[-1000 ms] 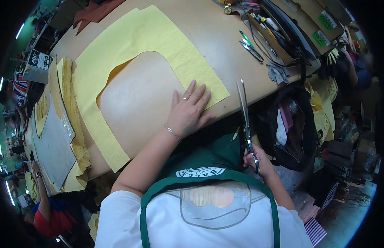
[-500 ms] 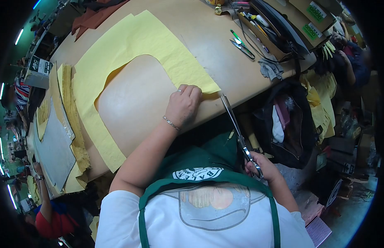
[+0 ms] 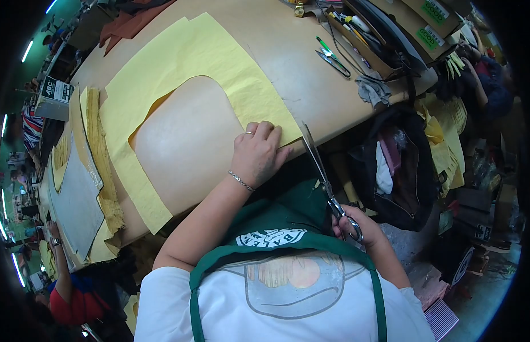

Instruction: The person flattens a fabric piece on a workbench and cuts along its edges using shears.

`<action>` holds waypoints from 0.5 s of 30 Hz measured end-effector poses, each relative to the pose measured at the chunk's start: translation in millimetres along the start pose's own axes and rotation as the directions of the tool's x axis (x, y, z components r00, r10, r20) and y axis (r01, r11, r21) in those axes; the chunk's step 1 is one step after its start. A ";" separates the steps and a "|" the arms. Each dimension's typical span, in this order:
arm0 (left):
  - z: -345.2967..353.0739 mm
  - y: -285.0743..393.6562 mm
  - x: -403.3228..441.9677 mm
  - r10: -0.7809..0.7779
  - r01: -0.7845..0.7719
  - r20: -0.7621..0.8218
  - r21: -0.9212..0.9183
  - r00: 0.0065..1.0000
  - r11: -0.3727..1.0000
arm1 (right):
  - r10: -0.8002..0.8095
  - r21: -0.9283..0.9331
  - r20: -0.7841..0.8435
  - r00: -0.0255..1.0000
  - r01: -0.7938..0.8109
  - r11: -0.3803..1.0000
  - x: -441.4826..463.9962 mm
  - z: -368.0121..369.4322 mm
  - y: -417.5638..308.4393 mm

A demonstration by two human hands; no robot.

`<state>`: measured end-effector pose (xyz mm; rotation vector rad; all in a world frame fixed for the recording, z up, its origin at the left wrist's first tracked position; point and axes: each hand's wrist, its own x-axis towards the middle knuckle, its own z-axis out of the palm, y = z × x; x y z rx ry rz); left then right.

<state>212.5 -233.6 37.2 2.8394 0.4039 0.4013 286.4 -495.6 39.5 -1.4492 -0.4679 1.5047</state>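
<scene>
A large U-shaped yellow sheet (image 3: 157, 65), which could be paper or thin fabric, lies on the table. My left hand (image 3: 258, 151) rests on the end of its right arm, fingers laid over the sheet and thumb apart at its near edge. Long metal scissors (image 3: 326, 185) are in my right hand (image 3: 356, 222), gripped by the handle loops. Their blades point up and away, with the tips just beside the sheet's right corner. The blades look almost together.
Thread snips (image 3: 336, 64), a grey rag (image 3: 373, 91) and a box of pens (image 3: 356, 34) sit at the table's right side. A black bag (image 3: 393, 171) hangs below that edge. Layered yellow and grey pieces (image 3: 77, 188) lie at left. Other people are at both sides.
My left hand has loosened from a curled grip at the sheet's edge, fingers now spread over it. The sheet's right end has shifted slightly toward me. The scissors stay in my right hand.
</scene>
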 end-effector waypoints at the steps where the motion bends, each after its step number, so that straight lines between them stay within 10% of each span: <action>1: 3.3 1.3 1.0 -0.011 0.011 0.004 0.006 1.000 1.000 | -0.006 0.002 -0.001 1.000 0.006 1.000 0.3 0.5 -0.8; 15: 19.6 -8.4 -4.9 0.130 -0.144 -0.076 -0.238 0.989 0.960 | 0.086 -0.116 -0.096 0.992 -0.097 0.989 7.4 4.0 -3.9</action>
